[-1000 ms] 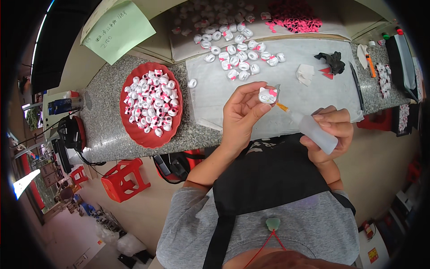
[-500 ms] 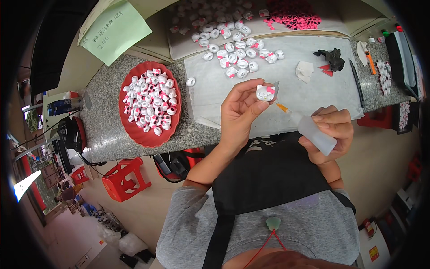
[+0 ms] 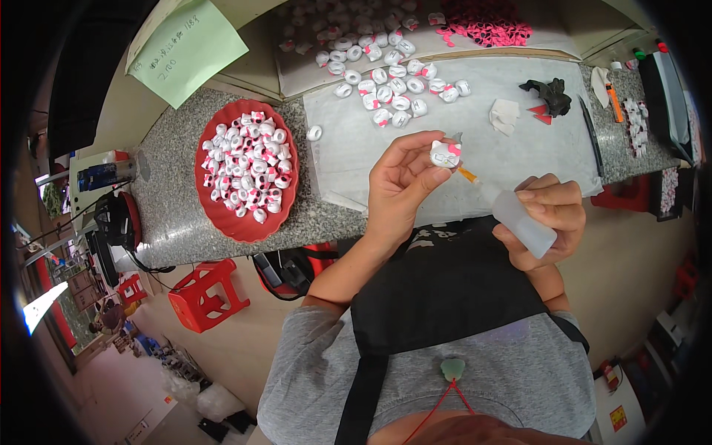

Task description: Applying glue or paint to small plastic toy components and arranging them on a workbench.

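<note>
Between the thumb and fingers of my left hand (image 3: 400,182) is a small white cat-head figurine (image 3: 444,154) with a pink bow. My right hand (image 3: 552,215) wraps round a translucent white squeeze bottle (image 3: 524,224). Its orange nozzle tip (image 3: 467,175) points up and left, right beside the figurine's lower edge; whether they touch I cannot tell. Beyond my hands, several loose white cat heads (image 3: 399,87) are spread over a white paper sheet (image 3: 467,141). To the left, a red scalloped plate (image 3: 210,204) carries a heap of white and pink cat heads (image 3: 252,163).
A pile of pink bow pieces (image 3: 486,30) lies on the back shelf. Over on the right are crumpled black material (image 3: 550,96), a white scrap (image 3: 504,116), a dark pen-like tool (image 3: 590,137) and an orange marker (image 3: 614,104). A red stool (image 3: 208,297) stands below the counter.
The figurine has turned a little in my left fingers and shifted slightly right and down. The bottle in my right hand has hardly moved.
</note>
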